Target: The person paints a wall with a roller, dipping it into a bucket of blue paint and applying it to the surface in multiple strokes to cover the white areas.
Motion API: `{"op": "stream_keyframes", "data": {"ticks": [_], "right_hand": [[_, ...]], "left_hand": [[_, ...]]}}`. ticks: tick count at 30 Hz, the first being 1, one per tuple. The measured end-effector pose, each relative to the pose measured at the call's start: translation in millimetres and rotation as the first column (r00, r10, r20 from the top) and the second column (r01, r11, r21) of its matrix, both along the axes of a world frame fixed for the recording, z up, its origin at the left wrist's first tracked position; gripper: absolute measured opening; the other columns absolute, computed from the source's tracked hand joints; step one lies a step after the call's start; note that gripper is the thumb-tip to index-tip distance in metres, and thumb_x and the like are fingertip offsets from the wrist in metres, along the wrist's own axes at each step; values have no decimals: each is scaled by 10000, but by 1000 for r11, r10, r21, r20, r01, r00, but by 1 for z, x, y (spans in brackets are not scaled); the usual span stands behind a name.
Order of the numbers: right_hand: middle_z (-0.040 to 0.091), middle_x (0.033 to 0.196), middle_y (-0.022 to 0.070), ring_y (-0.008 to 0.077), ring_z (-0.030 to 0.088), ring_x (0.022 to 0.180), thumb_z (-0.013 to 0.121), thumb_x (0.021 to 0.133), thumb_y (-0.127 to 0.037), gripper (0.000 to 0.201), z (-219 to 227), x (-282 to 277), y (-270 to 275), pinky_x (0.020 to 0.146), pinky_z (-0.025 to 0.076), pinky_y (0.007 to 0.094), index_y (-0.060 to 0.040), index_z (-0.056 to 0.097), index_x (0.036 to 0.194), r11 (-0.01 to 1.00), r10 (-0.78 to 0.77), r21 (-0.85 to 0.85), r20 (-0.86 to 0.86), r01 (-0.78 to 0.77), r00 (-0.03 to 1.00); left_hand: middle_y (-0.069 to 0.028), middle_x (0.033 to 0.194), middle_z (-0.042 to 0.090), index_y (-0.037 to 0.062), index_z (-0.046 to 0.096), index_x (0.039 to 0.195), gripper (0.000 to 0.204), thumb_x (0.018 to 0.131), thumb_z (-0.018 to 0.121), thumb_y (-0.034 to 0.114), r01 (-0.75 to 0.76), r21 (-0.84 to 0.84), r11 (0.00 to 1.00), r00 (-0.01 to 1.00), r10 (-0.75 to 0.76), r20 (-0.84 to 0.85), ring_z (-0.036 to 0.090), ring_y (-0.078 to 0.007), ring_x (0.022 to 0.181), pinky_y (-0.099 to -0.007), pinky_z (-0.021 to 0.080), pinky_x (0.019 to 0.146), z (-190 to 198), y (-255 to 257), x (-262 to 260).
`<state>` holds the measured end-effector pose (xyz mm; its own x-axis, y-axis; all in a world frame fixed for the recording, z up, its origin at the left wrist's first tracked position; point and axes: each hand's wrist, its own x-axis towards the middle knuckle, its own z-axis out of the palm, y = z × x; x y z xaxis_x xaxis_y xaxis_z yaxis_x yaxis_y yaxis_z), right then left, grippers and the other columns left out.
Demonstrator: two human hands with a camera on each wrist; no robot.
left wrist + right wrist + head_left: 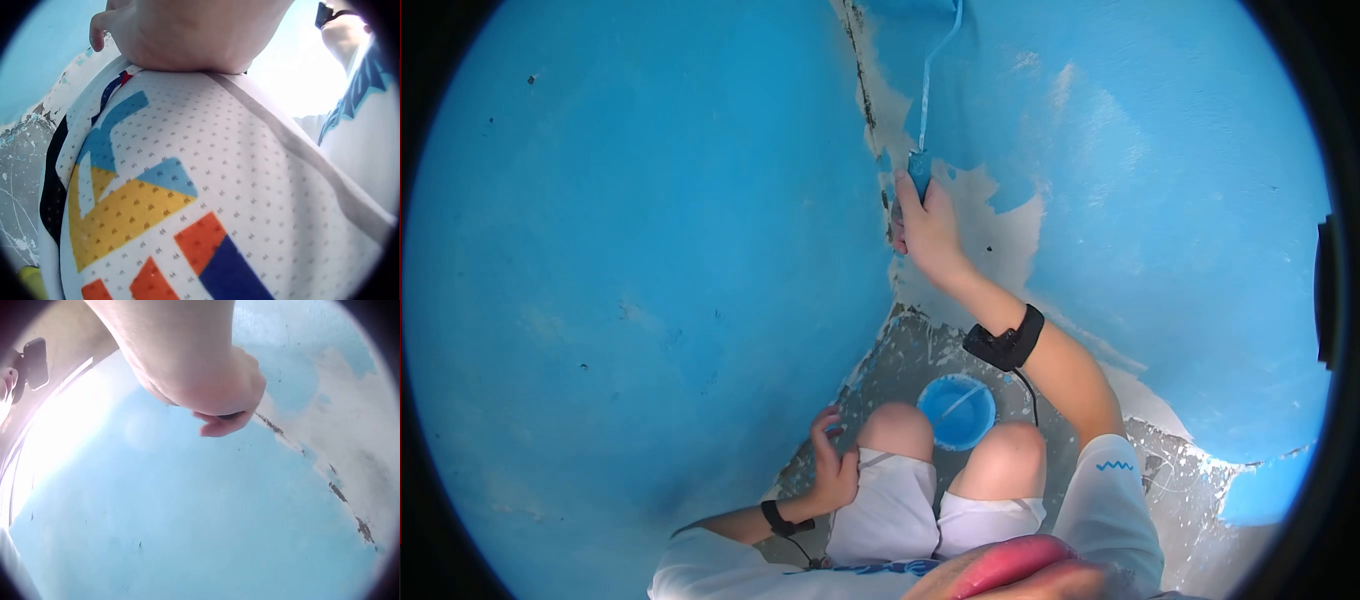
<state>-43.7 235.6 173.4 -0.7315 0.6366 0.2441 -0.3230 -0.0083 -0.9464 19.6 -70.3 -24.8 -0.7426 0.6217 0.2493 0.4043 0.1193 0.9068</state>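
Observation:
My right hand grips the blue handle of a tool whose long, paint-covered rod runs up along the wall; its far end is out of view at the top. In the right wrist view the fingers of the right hand curl round the handle, which is mostly hidden. My left hand rests on the left thigh with fingers loosely bent and holds nothing. The left wrist view shows the left hand against the white patterned shorts.
A blue bucket with blue paint and a pale stick-like streak stands on the splattered grey floor beyond the knees. Blue walls meet at a cracked corner, with a bare whitish patch to its right.

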Motion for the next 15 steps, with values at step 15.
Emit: {"op": "stream_keyframes", "data": {"ticks": [15], "right_hand": [[465,651,59,158,469,594,543,1047,-262,300,-203,86,42,575,401,365,0,515,903,929,-289,322,328,181,899]], "left_hand": [[-215,1493,347,30,329,1395,571,849,487,-27,-22,3,1000,999,22,45,406,-317,1349,-437,383,1078,1,-4,-3]]}}
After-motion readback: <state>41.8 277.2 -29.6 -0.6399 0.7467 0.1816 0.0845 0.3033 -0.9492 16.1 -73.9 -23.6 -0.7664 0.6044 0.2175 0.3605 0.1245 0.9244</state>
